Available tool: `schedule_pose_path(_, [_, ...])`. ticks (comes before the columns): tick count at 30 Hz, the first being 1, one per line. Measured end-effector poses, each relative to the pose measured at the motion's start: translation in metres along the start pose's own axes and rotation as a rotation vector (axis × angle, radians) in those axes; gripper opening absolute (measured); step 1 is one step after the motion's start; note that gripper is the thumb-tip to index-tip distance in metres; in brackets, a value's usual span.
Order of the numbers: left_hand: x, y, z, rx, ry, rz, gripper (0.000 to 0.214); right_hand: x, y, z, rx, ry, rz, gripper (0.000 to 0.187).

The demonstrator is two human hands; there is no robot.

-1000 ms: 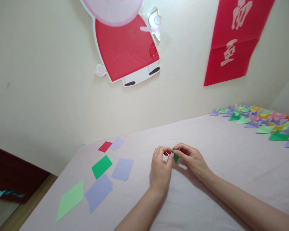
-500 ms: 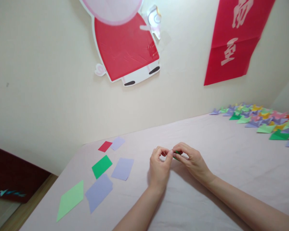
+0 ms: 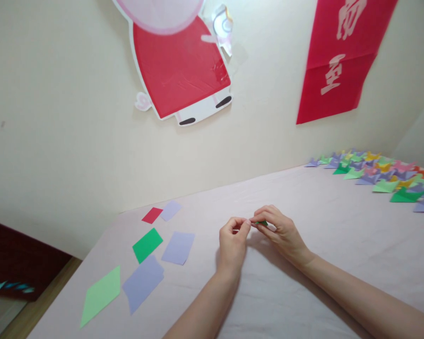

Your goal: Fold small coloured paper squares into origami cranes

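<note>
My left hand (image 3: 233, 245) and my right hand (image 3: 281, 230) meet fingertip to fingertip above the pale pink table (image 3: 304, 282). Both pinch a small folded dark green paper piece (image 3: 261, 222). Only a thin sliver of it shows between the fingers; the rest is hidden by my right hand. Flat paper squares lie to the left of my left hand: a dark green square (image 3: 147, 245), a lilac square (image 3: 178, 247), a larger lilac sheet (image 3: 143, 282) and a light green sheet (image 3: 101, 295).
A red square (image 3: 152, 214) and a small lilac square (image 3: 170, 210) lie near the wall. Several folded paper figures (image 3: 381, 179) in mixed colours fill the table's far right. The table's left edge drops to a wooden floor (image 3: 31, 315).
The green piece stood upright between my fingers a second ago; it now lies flatter and is mostly hidden. Both hands have shifted slightly away from me.
</note>
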State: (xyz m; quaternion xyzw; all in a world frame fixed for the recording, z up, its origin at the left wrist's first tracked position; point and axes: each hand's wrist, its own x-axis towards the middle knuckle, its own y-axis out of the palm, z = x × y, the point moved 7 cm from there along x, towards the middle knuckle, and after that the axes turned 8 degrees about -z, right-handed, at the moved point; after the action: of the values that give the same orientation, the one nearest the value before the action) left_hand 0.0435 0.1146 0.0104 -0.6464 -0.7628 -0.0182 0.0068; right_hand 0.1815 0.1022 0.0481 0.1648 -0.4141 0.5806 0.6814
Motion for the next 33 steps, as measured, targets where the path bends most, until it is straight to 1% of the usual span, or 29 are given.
schedule_pose_path(6, [0.0059, 0.0013, 0.0051, -0.055, -0.183, 0.083, 0.021, 0.0001, -0.0005, 0.004, -0.025, -0.074, -0.007, 0.014])
schedule_pose_path(11, [0.0063, 0.0035, 0.0015, -0.085, -0.285, 0.189, 0.02, -0.0012, 0.0011, 0.0045, -0.009, -0.074, 0.02, 0.014])
schedule_pose_path(19, [0.0049, 0.0062, 0.0, -0.097, -0.315, 0.255, 0.022, 0.0007, -0.002, 0.0009, 0.042, -0.005, 0.003, 0.013])
schedule_pose_path(22, [0.0061, 0.0052, 0.0007, -0.084, -0.304, 0.255, 0.023, 0.0003, -0.0007, 0.0005, 0.037, -0.016, 0.013, 0.013])
schedule_pose_path(27, [0.0091, 0.0021, 0.0031, -0.09, -0.284, 0.212, 0.025, -0.0014, 0.002, 0.0011, -0.009, -0.054, 0.032, 0.011])
schedule_pose_path(29, [0.0086, 0.0017, 0.0049, -0.099, -0.307, 0.214, 0.028, -0.0015, 0.0025, 0.0023, -0.034, -0.073, 0.037, 0.01])
schedule_pose_path(33, [0.0043, 0.0038, 0.0067, -0.119, -0.37, 0.262, 0.035, -0.0006, 0.0011, 0.0041, -0.029, -0.086, 0.032, 0.009])
